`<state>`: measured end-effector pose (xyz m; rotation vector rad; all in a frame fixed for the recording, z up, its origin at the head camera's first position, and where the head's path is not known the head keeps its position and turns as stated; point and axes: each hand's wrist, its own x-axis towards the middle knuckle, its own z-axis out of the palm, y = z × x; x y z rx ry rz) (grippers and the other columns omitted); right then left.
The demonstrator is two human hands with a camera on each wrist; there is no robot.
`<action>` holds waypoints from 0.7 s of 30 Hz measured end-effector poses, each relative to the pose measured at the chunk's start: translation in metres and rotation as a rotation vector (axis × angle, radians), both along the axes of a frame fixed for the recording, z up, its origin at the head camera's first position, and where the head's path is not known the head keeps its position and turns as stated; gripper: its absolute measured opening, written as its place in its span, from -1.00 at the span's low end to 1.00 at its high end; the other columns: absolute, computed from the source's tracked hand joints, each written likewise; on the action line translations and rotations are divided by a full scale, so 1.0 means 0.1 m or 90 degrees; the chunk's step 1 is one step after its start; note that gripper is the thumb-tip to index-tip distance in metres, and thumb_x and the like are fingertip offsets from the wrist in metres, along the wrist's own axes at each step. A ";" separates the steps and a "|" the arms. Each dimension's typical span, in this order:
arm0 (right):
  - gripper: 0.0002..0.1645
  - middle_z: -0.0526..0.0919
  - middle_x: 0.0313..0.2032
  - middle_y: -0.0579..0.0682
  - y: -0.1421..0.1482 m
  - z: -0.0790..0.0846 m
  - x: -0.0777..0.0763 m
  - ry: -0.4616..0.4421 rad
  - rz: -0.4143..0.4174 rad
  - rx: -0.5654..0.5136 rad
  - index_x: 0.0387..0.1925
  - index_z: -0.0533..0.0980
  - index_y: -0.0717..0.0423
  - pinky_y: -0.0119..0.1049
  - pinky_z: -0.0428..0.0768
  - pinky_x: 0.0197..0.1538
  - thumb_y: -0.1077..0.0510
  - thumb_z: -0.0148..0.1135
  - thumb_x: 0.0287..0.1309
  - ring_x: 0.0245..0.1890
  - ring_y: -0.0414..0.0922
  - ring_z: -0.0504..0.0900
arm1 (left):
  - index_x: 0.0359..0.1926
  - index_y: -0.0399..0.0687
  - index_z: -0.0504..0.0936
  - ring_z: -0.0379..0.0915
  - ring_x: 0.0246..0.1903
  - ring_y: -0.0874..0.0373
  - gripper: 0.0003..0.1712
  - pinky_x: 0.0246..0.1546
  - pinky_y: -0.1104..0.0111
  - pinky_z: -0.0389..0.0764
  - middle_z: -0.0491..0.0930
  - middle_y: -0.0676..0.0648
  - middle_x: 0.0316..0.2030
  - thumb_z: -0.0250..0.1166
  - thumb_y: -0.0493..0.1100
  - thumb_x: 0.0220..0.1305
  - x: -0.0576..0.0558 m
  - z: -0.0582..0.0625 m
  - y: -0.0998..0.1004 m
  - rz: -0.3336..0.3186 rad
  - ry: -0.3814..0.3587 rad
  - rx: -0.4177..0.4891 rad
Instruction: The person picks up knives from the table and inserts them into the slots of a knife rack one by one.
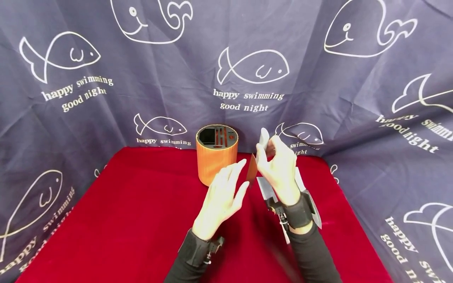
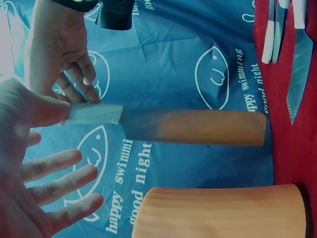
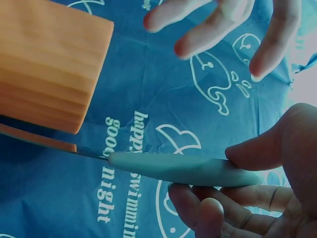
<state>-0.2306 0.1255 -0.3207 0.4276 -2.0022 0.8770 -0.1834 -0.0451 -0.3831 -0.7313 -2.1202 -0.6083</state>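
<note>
Here's the left hand [image 1: 220,193], fingers spread wide, holding nothing, near the blade. Now the right hand [image 1: 279,169]: thumb and fingers pinch the knife [image 2: 166,124] by its pale handle, blade down, above the red desk [image 1: 134,212]. More knives [image 1: 266,188] lie beneath that wrist. Farther back stands the orange block [image 1: 216,164], then the fish-print curtain [image 1: 177,78].

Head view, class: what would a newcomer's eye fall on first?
The orange slotted holder stands upright near the back of the red table. Just right of it, the right grip holds a knife by its pale handle, blade down. Behind hangs a fish-printed grey-blue cloth.
</note>
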 end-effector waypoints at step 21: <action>-0.83 0.72 -0.50 0.04 -0.23 0.10 0.30 0.009 0.016 0.031 -0.43 0.52 0.13 -0.12 0.66 -0.31 0.14 0.34 0.11 -0.44 -0.04 0.74 | 0.46 -0.18 0.29 0.52 0.15 0.00 -0.23 0.30 0.25 0.54 0.53 -0.15 0.24 0.30 -0.20 0.25 -0.01 0.17 0.09 -0.030 0.019 0.035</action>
